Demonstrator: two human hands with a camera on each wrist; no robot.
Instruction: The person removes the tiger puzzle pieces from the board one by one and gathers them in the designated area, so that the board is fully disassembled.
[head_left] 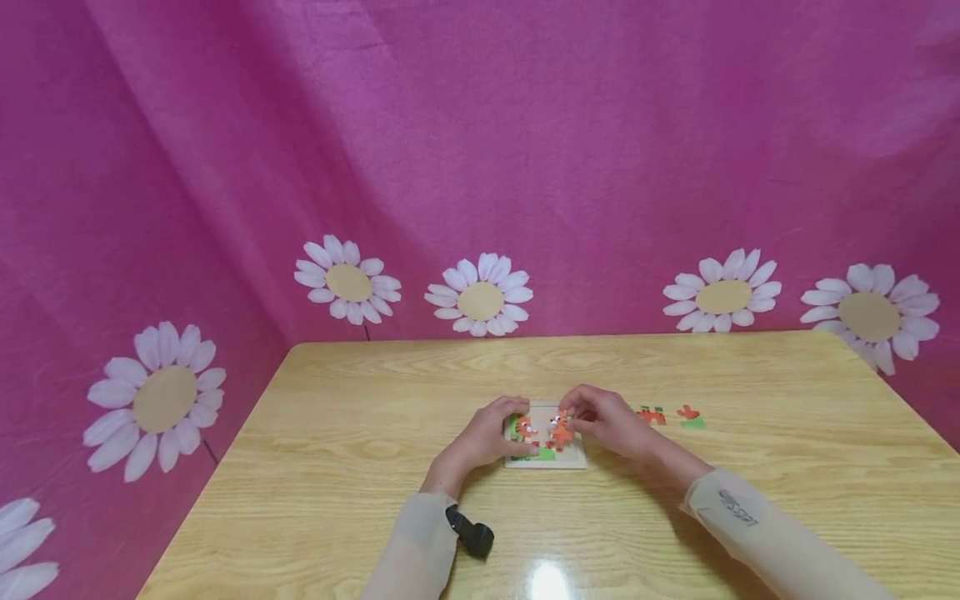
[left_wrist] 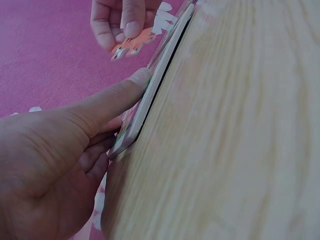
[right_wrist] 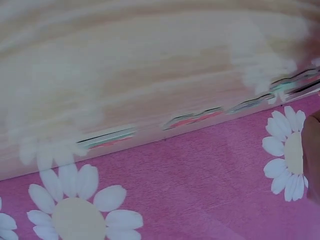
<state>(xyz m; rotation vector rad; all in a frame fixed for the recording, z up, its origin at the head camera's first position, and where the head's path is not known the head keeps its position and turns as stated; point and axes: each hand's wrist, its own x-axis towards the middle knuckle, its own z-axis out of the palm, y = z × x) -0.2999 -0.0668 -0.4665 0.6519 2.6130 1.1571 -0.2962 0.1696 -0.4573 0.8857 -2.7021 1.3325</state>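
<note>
A small square puzzle tray (head_left: 546,465) lies on the table with some orange and green pieces in its left and front parts. My left hand (head_left: 483,435) holds the tray at its left side; in the left wrist view the thumb (left_wrist: 117,97) presses on the rim and the fingers curl by the corner. Above the tray, my right hand (head_left: 611,423) pinches an orange puzzle piece (head_left: 561,435) with a tiger's face on it. That piece (left_wrist: 135,44) is tilted and held clear of the tray. Only a sliver of the right hand (right_wrist: 312,155) enters the right wrist view.
Right of the tray, two loose spots of puzzle pieces lie on the wooden table (head_left: 360,417): orange-striped ones (head_left: 651,415) partly behind the right hand, and an orange and green one (head_left: 692,422). A pink curtain (head_left: 600,167) with daisies hangs behind the table.
</note>
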